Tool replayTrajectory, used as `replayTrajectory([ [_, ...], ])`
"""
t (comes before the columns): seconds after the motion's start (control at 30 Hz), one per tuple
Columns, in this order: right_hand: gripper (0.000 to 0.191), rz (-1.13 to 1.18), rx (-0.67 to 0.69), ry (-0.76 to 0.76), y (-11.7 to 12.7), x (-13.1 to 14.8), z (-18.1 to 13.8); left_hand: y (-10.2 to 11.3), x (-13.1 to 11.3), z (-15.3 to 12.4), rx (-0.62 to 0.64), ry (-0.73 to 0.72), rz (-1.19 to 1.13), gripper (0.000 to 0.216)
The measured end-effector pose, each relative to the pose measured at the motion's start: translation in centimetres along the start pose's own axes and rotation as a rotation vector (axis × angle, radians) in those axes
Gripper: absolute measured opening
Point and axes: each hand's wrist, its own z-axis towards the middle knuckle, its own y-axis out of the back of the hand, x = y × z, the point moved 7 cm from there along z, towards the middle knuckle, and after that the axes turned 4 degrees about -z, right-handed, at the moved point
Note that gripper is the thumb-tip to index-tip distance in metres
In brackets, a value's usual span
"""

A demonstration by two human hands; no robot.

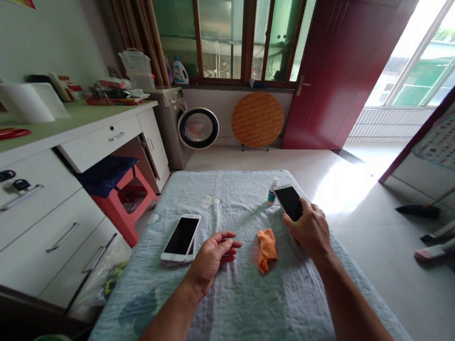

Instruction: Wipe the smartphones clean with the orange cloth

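Observation:
My right hand [310, 229] grips a white smartphone with a dark screen [289, 202], holding it tilted up off the light blue quilted cloth [231, 317]. My left hand [212, 257] rests on the cloth with its fingers loosely curled and nothing visible in it. A crumpled orange cloth [266, 249] lies between my hands. Left of my left hand, another white smartphone [181, 238] lies flat, seemingly on top of a second one. A small bottle with a blue label [272, 192] stands just beyond the held phone.
A white desk with drawers [27, 221] runs along the left, with a red stool [124, 199] under it. A washing machine [187, 125] and a round wooden tabletop [257, 119] stand at the far wall. A broom [427, 209] lies on the floor at the right.

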Motion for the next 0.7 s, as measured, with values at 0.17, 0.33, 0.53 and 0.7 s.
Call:
replayTrajectory([
  [0.17, 0.06, -0.068, 0.064, -0.078, -0.2, -2.2, 0.9, 0.0, 0.0, 0.1, 0.012, -0.006, 0.018, 0.043],
  [0.33, 0.065, -0.142, 0.111, -0.157, -0.4, -2.9, 0.8, -0.1, -0.1, 0.1, 0.022, -0.013, 0.024, 0.043],
  [0.53, 0.064, -0.163, 0.137, -0.161, -0.7, -2.7, 0.6, -0.2, -0.1, -0.1, 0.025, -0.012, 0.034, 0.044],
  [0.7, 0.063, -0.163, 0.172, -0.158, -1.2, -2.8, 0.6, -0.3, -0.3, -0.2, 0.016, -0.009, 0.032, 0.045],
])
